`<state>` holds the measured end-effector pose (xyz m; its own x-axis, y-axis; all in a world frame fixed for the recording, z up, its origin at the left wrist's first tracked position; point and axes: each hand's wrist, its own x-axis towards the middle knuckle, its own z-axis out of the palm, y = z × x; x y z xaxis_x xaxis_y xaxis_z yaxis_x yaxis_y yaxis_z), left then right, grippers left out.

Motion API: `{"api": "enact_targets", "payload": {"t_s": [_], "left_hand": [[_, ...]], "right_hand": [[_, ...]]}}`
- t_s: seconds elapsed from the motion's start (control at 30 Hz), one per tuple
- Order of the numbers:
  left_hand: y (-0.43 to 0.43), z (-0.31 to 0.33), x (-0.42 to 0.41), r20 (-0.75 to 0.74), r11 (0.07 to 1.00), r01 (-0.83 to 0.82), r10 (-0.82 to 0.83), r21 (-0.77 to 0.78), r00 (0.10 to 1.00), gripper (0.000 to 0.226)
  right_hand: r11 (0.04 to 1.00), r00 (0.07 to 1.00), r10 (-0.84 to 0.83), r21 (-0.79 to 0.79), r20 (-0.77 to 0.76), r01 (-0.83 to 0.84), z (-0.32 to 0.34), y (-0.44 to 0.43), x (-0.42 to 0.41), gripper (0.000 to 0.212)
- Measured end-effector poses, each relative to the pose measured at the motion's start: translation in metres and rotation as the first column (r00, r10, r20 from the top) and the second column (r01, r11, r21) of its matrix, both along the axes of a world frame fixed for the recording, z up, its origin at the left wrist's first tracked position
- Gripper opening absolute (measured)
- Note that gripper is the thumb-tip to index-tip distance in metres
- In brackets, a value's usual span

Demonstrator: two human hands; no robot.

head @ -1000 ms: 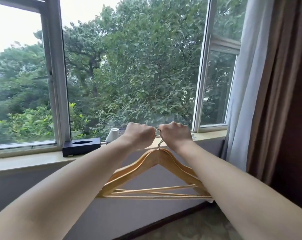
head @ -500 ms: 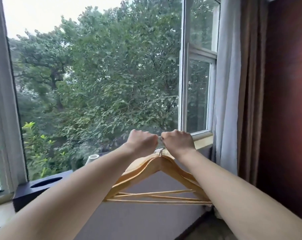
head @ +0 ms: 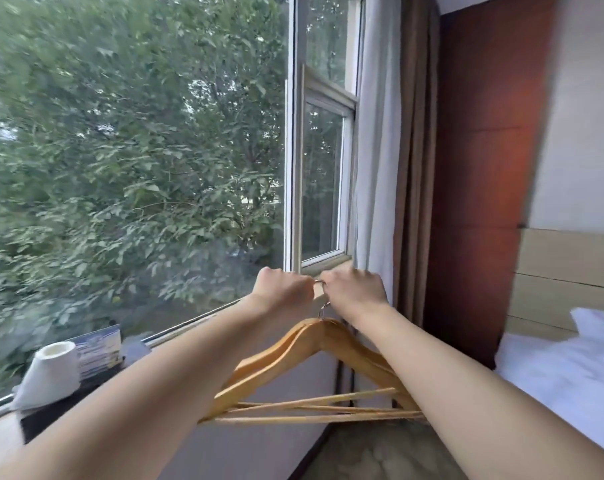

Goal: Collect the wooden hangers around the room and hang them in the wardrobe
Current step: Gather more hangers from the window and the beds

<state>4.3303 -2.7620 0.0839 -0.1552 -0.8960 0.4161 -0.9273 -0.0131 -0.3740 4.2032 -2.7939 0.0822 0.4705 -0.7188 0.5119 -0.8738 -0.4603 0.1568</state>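
We see two bare forearms reaching forward, and between them a bundle of smooth, light wooden hangers (head: 314,368), at least two and possibly three, with thin crossbars. They hang just below our fists from their silver metal hooks (head: 323,299). Our left hand (head: 282,292) and right hand (head: 354,292) are both curled tight, knuckles up, gripping the hooks between them. Left of the hands stands one soft white paper roll (head: 51,372) on the windowsill. Beyond the hands rise one white-framed window (head: 295,168) and two curtains, grey and brown.
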Motion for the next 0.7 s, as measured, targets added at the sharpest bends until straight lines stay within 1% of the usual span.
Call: {"api": "enact_targets", "payload": {"t_s": [0.07, 0.33, 0.4, 0.53, 0.7], "left_hand": [[-0.025, -0.001, -0.011, -0.009, 0.999, 0.033, -0.033, 0.006, 0.999, 0.036], [-0.160, -0.005, -0.055, 0.015, 0.983, 0.181, -0.181, -0.032, 0.983, 0.024], [-0.196, -0.005, -0.067, 0.002, 0.975, 0.219, -0.219, -0.050, 0.976, 0.023], [-0.253, -0.005, -0.090, 0.022, 0.952, 0.293, -0.292, -0.085, 0.956, 0.024], [-0.315, -0.013, -0.107, 0.012, 0.941, 0.335, -0.335, -0.040, 0.942, 0.023]], "right_hand": [[0.999, 0.999, -0.041, -0.002, -0.005, 0.041, -0.003, -0.023, -0.009, 0.029], [0.984, 0.984, -0.177, -0.011, 0.009, 0.177, -0.002, -0.132, -0.061, 0.030], [0.976, 0.976, -0.219, -0.009, 0.019, 0.219, 0.000, -0.159, -0.074, 0.029], [0.957, 0.957, -0.289, -0.024, 0.016, 0.289, 0.000, -0.210, -0.097, 0.024], [0.938, 0.939, -0.344, -0.046, -0.017, 0.343, -0.008, -0.263, -0.114, 0.024]]}}
